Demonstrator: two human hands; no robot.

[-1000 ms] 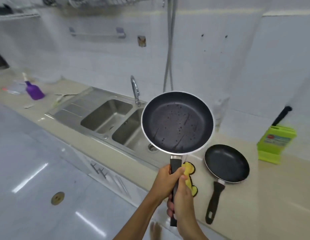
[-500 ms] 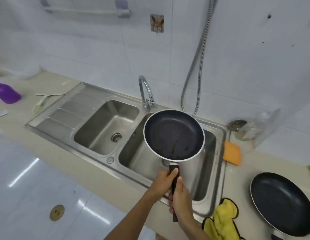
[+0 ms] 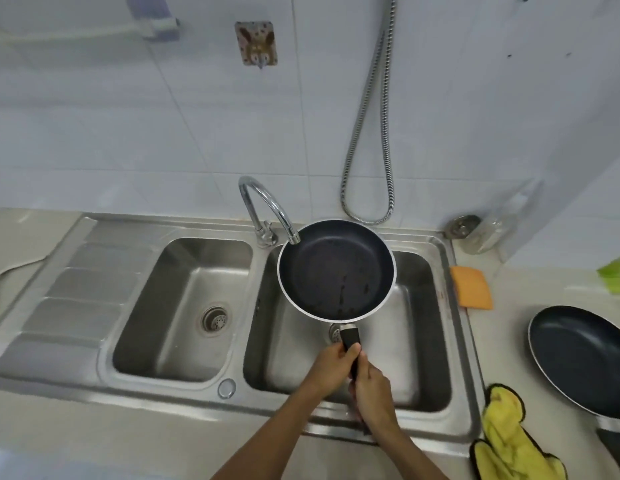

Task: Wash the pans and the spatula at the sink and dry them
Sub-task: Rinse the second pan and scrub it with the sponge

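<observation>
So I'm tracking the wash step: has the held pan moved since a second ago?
Yes. The pan, gripped by both hands, has come down from in front of the wall to over the right basin, its rim under the tap spout.

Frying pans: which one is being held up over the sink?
The frying pan under the faucet, both hands on its handle. The other pan sits on the counter, right of the sink.

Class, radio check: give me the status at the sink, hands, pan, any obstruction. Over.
Left hand and right hand both in a closed grip on the pan handle. Pan over right basin, under faucet spout. Nothing blocking.
</observation>
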